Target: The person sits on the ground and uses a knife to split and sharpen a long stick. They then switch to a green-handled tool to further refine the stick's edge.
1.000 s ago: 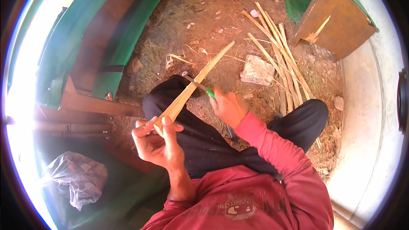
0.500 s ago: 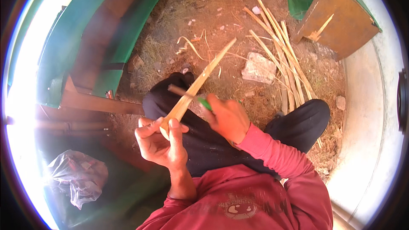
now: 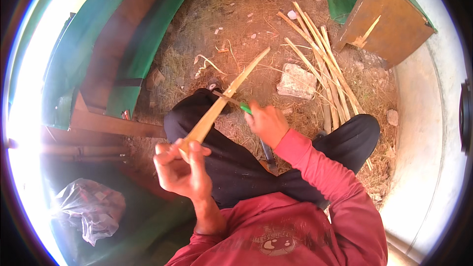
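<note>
My left hand (image 3: 183,168) pinches the wide near end of a pale wooden strip (image 3: 209,122) between thumb and fingers. The strip slants up and away to the right, narrowing to a point over the ground. My right hand (image 3: 267,127) is closed around the green handle of a knife (image 3: 246,108). Its blade lies across the strip at about mid-length, pointing left. Part of a dark tool (image 3: 267,153) shows below my right hand, beside my leg; its kind is unclear.
Several long wooden strips (image 3: 329,71) lie in a bundle at the right, beside a pale stone block (image 3: 296,81). Curled shavings (image 3: 203,65) are on the dirt ahead. A plastic bag (image 3: 93,207) sits at lower left. A brown wooden panel (image 3: 387,24) stands at far right.
My right hand has moved away from me and slightly right, taking the blade farther along the strip toward its tip. My left hand has shifted slightly left and keeps its pinch.
</note>
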`<action>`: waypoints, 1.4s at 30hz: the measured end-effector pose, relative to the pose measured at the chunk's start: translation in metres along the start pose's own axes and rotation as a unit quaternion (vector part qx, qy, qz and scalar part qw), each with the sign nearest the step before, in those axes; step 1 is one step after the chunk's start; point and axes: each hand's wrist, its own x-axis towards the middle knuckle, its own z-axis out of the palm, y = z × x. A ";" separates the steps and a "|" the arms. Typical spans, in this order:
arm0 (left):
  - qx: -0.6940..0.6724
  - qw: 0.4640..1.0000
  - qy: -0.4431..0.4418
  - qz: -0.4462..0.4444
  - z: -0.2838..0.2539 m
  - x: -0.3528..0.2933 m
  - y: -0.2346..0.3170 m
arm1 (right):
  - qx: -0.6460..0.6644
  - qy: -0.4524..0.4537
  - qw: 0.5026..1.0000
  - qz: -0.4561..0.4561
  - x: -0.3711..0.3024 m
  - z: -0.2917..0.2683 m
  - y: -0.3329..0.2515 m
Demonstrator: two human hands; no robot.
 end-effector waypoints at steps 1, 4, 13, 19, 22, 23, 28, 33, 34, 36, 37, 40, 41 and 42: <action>-0.003 1.000 0.007 -0.003 -0.001 0.007 -0.004 | 0.003 0.001 1.000 -0.018 -0.007 0.002 -0.010; -0.007 1.000 -0.013 0.017 -0.007 0.006 -0.008 | 0.022 0.084 0.987 -0.132 -0.009 -0.002 -0.034; -0.046 0.999 0.020 -0.016 0.001 0.004 -0.003 | 0.010 0.016 0.998 0.058 0.008 -0.017 0.001; -0.031 0.998 -0.042 0.045 0.002 0.001 -0.004 | 0.118 0.048 0.991 -0.029 -0.009 -0.025 -0.033; -0.021 0.997 -0.048 0.063 0.003 -0.003 -0.004 | 0.017 0.054 0.998 -0.020 -0.001 -0.001 -0.012; -0.019 0.998 -0.033 0.056 0.001 -0.006 -0.002 | -0.007 0.058 0.998 -0.027 0.003 0.001 -0.008; -0.019 0.999 -0.007 0.030 -0.001 0.001 -0.005 | -0.022 0.073 0.997 -0.024 0.001 0.000 -0.027; 0.044 0.989 -0.098 0.105 -0.011 0.002 -0.006 | -0.101 0.023 0.995 0.014 0.021 -0.004 0.042; 0.023 0.989 -0.112 0.097 -0.012 0.006 -0.002 | -0.127 0.017 0.990 0.058 0.028 -0.012 0.051; 0.005 0.993 -0.093 0.073 -0.018 0.001 -0.002 | -0.139 0.069 0.983 0.098 0.015 -0.012 0.047; -0.004 0.995 -0.064 0.071 -0.013 0.000 -0.006 | -0.103 0.089 0.990 0.033 0.021 -0.019 0.025; -0.001 0.993 -0.090 0.073 -0.007 0.002 -0.005 | 0.017 0.085 0.996 -0.029 -0.015 -0.034 -0.035; 0.028 0.987 -0.114 0.106 -0.008 0.005 -0.007 | 0.056 0.075 0.995 -0.043 -0.015 -0.045 -0.047; 0.018 0.989 -0.104 0.100 -0.008 0.005 -0.007 | 0.095 0.065 0.992 -0.057 -0.015 -0.050 -0.056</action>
